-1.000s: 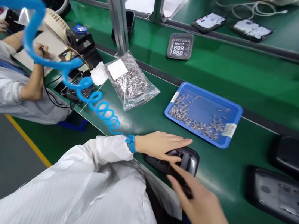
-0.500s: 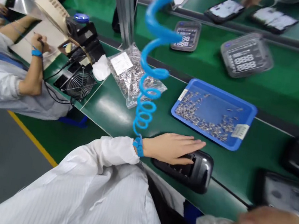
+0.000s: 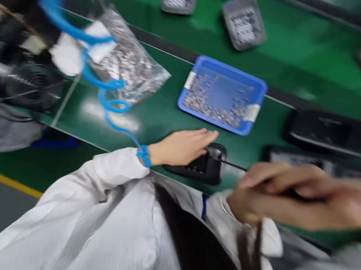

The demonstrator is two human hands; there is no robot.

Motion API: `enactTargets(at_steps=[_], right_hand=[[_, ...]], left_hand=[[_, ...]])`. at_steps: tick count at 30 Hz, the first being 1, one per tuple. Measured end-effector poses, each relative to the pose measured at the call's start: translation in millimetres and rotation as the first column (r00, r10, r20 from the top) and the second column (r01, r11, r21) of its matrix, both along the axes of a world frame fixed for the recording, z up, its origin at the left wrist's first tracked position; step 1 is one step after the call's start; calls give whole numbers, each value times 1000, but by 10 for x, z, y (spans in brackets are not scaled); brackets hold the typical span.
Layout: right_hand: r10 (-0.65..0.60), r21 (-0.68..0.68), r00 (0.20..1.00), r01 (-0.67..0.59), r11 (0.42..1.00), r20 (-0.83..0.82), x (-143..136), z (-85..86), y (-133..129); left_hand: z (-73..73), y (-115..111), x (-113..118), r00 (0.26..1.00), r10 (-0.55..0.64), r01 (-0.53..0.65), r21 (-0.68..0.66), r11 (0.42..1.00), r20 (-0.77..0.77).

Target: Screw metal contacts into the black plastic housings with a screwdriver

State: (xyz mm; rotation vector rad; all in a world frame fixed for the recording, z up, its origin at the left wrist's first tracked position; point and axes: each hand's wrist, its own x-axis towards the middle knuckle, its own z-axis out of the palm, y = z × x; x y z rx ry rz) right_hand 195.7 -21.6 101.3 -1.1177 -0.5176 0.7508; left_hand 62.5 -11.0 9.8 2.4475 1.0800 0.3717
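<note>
My left hand (image 3: 183, 147) lies flat, fingers stretched out, on a black device housing (image 3: 212, 172) at the table's front edge; part of the housing is hidden under the palm. A blue wrist strap with a coiled cord (image 3: 117, 104) is on that wrist. My right hand (image 3: 259, 197), blurred, is closed to the right of the housing. A thin dark shaft, seemingly of a screwdriver (image 3: 232, 164), runs from it to the housing's right end; its handle is hidden. Ahead of my left hand is a blue tray (image 3: 261, 88) of small metal screws (image 3: 206, 105).
Another person's blurred hand (image 3: 349, 203) comes from the right, overlapping my right hand in view. Black housings (image 3: 332, 131) lie behind it. A clear bag of metal parts (image 3: 126, 67) and a fan (image 3: 34, 84) are at left; display units (image 3: 244, 22) stand on the back ledge.
The view has swung right and down. My left hand stays flat on the housing. My right hand now shows more fully, beside the other person's hand and sleeve.
</note>
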Motion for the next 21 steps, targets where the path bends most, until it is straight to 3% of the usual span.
enactTargets(at_steps=[2,4,7,10,12,15,17,21], right_hand=[[47,223,985,-84,971,167,24,-37,92],[129,315,954,-215,924,272,24,-99,192],[107,236,929,-200,951,355,15,-193,285],[123,58,840,-180,982,528,20,-270,327],[166,13,799,-212,977,578,22,-297,357],[124,125,846,-219,968,519,0,-278,403],[60,180,893,-155,971,446,-23,-234,419],[127,15,893,-148,989,432,-46,-167,431]], left_hand=[[-49,68,-12,998,0,1,-23,1000,59],[-73,117,-24,995,-10,14,-34,999,99],[-64,131,-32,993,-14,19,-39,999,121],[-49,122,-24,993,-3,8,-43,999,117],[-47,123,-15,994,1,4,-44,999,109],[-43,132,-4,996,0,4,-45,999,85],[-40,135,0,997,-4,8,-54,999,75],[-34,135,3,998,-5,8,-56,998,65]])
